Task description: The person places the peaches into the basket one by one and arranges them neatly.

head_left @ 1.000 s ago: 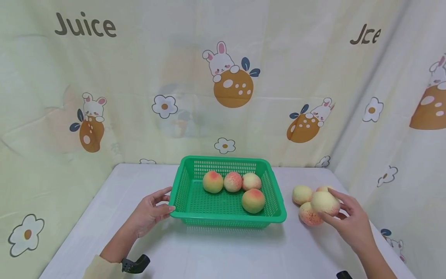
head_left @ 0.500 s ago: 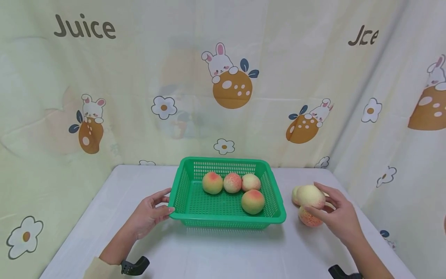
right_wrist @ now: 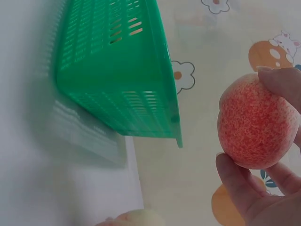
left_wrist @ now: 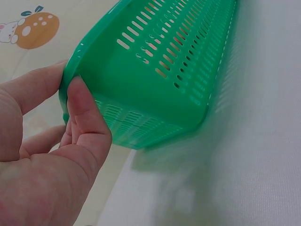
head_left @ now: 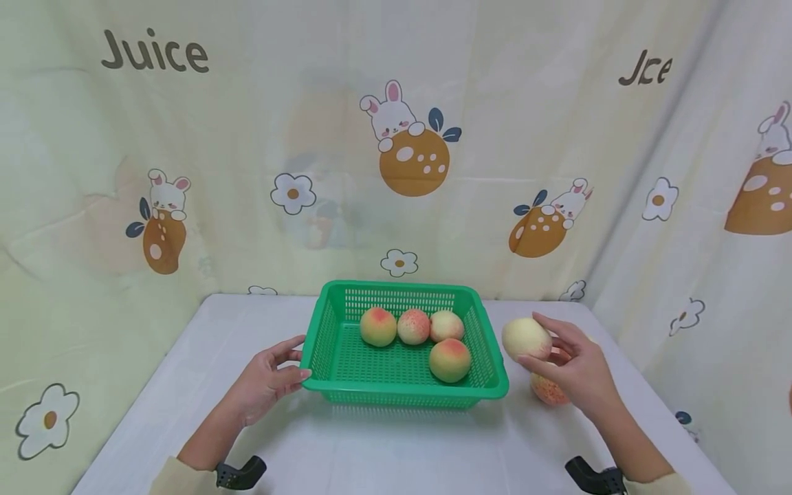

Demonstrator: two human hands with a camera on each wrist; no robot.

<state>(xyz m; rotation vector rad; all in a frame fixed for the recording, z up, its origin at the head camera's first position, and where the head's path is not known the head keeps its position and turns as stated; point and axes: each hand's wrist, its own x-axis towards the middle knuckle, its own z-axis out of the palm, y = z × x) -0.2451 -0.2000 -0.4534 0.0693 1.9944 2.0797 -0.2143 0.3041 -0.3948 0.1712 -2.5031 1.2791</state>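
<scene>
My right hand (head_left: 574, 363) grips a pale yellow peach (head_left: 524, 338) between thumb and fingers, just right of the green plastic basket (head_left: 402, 389). In the right wrist view the underside of this held peach (right_wrist: 257, 123) is speckled red. My left hand (head_left: 267, 379) pinches the basket's left rim, thumb on the near side and fingers beyond, as the left wrist view shows. Inside the basket lie several peaches, among them a yellow-green one with a red top (head_left: 449, 360) and a red-speckled one (head_left: 413, 326).
Partly behind my right hand, a red-speckled peach (head_left: 547, 390) lies on the white-covered table (head_left: 396, 454). The right wrist view catches part of a peach (right_wrist: 138, 218) at its lower edge. A rabbit-print curtain (head_left: 334, 227) stands behind the table and along both sides.
My right hand has carried the pale peach left, away from the other peaches and toward the basket. The left hand and the basket have stayed in place.
</scene>
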